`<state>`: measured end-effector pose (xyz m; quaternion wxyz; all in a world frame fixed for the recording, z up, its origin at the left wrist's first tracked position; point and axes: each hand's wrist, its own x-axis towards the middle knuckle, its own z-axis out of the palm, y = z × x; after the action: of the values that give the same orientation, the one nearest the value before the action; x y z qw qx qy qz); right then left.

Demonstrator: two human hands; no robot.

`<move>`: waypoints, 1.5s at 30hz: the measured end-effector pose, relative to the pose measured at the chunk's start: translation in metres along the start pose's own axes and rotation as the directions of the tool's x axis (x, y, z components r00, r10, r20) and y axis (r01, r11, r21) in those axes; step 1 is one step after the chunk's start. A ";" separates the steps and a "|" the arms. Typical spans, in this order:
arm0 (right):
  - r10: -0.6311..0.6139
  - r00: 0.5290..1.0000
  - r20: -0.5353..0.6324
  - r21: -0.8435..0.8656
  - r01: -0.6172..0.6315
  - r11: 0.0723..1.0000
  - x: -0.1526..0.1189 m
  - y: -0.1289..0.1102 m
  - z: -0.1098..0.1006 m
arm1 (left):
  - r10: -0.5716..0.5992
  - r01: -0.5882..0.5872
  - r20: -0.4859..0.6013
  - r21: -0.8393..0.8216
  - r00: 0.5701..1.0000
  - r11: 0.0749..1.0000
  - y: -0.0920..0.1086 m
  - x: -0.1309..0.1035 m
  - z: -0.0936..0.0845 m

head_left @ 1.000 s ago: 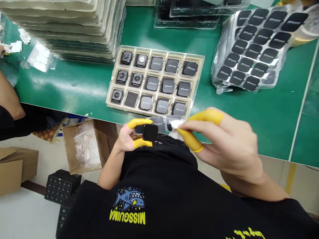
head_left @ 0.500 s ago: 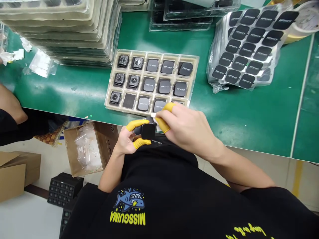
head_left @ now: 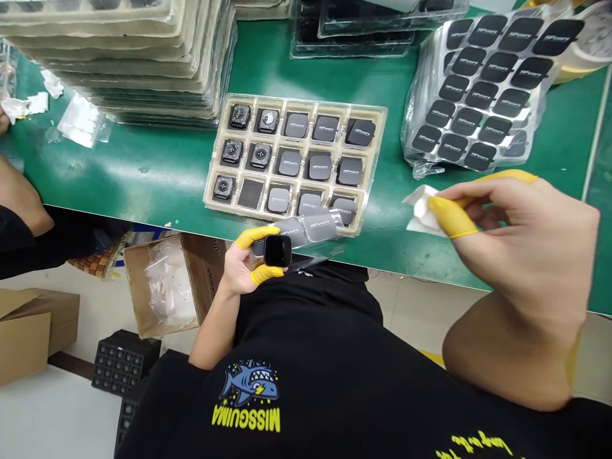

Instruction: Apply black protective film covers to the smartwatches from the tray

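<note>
My left hand point(head_left: 238, 266), in yellow finger cots, grips a smartwatch body point(head_left: 278, 251) with its black screen facing up. A clear strip of dark printed films point(head_left: 319, 227) runs out beside the watch, apparently in the same hand, over the table edge. Off to the right, my right hand point(head_left: 530, 236), also in yellow finger cots, pinches a crumpled white wipe point(head_left: 423, 211). In front of me lies a beige tray point(head_left: 210, 203). Watch bodies with sensor backs up fill its left pockets, film-covered ones sit further right, and one front pocket point(head_left: 250, 193) shows only dark lining.
Tall stacked trays point(head_left: 157, 70) stand at the back left. Sheets of printed films point(head_left: 471, 95) lie at the right beside a tape roll point(head_left: 593, 38). Black trays point(head_left: 354, 44) sit behind. A carton point(head_left: 136, 287) is below the edge. Another person's arm point(head_left: 21, 197) shows at far left.
My right hand has moved away from the watch to the right, carrying the white wipe. The watch stays in my left hand, and the film strip beside it is now uncovered.
</note>
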<state>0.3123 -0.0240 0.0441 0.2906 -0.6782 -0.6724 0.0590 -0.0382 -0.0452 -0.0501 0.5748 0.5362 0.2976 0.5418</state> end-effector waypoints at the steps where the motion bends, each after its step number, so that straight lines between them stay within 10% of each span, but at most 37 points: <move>1: 0.128 0.991 0.038 -0.066 -0.126 0.990 0.000 0.012 0.000 | 0.001 -0.001 -0.001 0.001 1.000 1.000 0.000 0.000 0.000; 6: 0.520 0.842 0.145 -0.104 -0.509 0.854 -0.016 0.045 -0.001 | -0.015 0.016 -0.023 0.059 1.000 0.998 0.000 -0.001 0.000; 18: 0.486 0.873 0.025 -0.253 -0.465 0.848 -0.024 0.099 0.041 | -0.013 0.016 -0.015 0.290 1.000 0.957 0.010 0.000 0.003; 23: 0.192 0.972 -0.135 0.120 -0.176 0.977 -0.025 0.037 0.022 | -0.016 0.003 0.040 0.312 0.999 0.950 0.014 0.003 0.006; 25: 0.043 0.995 0.091 0.425 -0.078 0.902 -0.025 -0.001 0.020 | 0.003 -0.032 0.088 0.322 0.996 0.946 0.016 0.008 0.007; 29: -0.116 0.891 0.439 0.623 -0.209 0.754 -0.024 -0.045 0.034 | 0.058 -0.117 0.181 0.334 0.982 0.935 0.021 0.018 0.008; 45: -0.306 0.938 0.163 0.623 0.143 0.769 -0.022 -0.049 0.052 | -0.011 -0.039 0.162 0.301 0.987 0.953 0.020 0.013 0.000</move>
<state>0.2425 -0.0321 0.0173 0.4071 -0.4508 -0.7267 0.3209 -0.0410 -0.0358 -0.0280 0.5038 0.6625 0.3257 0.4485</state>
